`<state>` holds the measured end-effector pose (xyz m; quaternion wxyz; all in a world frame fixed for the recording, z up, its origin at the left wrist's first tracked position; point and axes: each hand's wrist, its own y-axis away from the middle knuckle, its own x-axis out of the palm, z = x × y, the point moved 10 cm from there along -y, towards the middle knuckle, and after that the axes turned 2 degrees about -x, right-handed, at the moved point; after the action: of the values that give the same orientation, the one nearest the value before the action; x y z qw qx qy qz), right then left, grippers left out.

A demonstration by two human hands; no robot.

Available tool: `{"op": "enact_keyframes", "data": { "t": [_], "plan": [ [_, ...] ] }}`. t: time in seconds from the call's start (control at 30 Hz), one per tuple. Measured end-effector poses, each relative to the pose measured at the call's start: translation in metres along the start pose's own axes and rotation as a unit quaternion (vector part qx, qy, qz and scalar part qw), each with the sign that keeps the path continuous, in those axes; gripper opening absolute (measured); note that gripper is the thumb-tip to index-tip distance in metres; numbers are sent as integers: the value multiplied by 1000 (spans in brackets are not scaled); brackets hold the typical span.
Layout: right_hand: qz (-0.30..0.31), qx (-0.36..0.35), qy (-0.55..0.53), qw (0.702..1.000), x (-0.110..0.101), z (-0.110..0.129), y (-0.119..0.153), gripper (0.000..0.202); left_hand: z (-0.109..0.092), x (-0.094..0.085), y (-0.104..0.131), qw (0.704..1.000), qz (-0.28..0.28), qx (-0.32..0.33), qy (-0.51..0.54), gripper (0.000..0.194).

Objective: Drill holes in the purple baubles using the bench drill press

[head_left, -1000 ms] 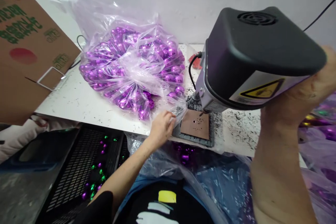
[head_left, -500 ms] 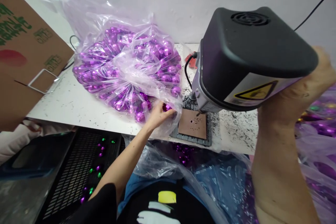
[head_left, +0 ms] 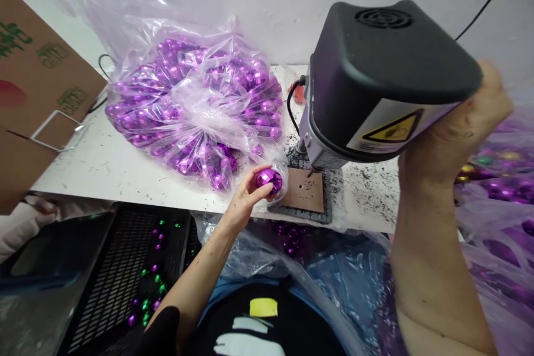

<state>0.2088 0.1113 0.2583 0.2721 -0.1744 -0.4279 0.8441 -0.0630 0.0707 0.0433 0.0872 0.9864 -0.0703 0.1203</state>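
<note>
At the near edge of the white table (head_left: 156, 181), head view: left hand (head_left: 252, 192) partly closed, thumb and fingers around one shiny purple faceted ball (head_left: 269, 182). Ball is held just left of a brown square plate (head_left: 306, 190), which has a small hole and dark flecks on it. Plate lies on a dark grey base (head_left: 328, 208). Above and to the right, a drill press (head_left: 387, 78) with black housing and yellow warning label; its bit tip hangs over the plate. Right hand (head_left: 463, 117) at the right side of the housing, partly hidden behind it; finger opening and exact grip cannot be told. Left of the press, a clear plastic bag (head_left: 200, 100) full of purple balls. Dark shavings scattered on the table, densest around the base. Far left, a cardboard box (head_left: 45, 89) with green print. Below the table, near left, a black crate (head_left: 120, 272) with small green and purple balls.
</note>
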Motion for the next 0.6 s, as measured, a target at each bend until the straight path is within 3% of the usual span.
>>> {"op": "enact_keyframes", "data": {
  "t": [0.07,0.17,0.3,0.5,0.6],
  "plan": [
    [2,8,1,1000,0,-2,1,55,-8,8,0,999,10,35,-28,58],
    [-12,7,1,1000,-1,0,1,55,2,29,-6,996,64,24,-65,49],
    [-15,3,11,1000,-1,4,0,56,16,38,-22,982,32,61,-175,47],
    [-5,5,26,1000,-1,2,0,59,2,62,-23,895,7,221,-387,42],
    [-4,1,21,1000,0,5,0,59,-1,71,-19,857,0,260,-446,41]
  ]
}}
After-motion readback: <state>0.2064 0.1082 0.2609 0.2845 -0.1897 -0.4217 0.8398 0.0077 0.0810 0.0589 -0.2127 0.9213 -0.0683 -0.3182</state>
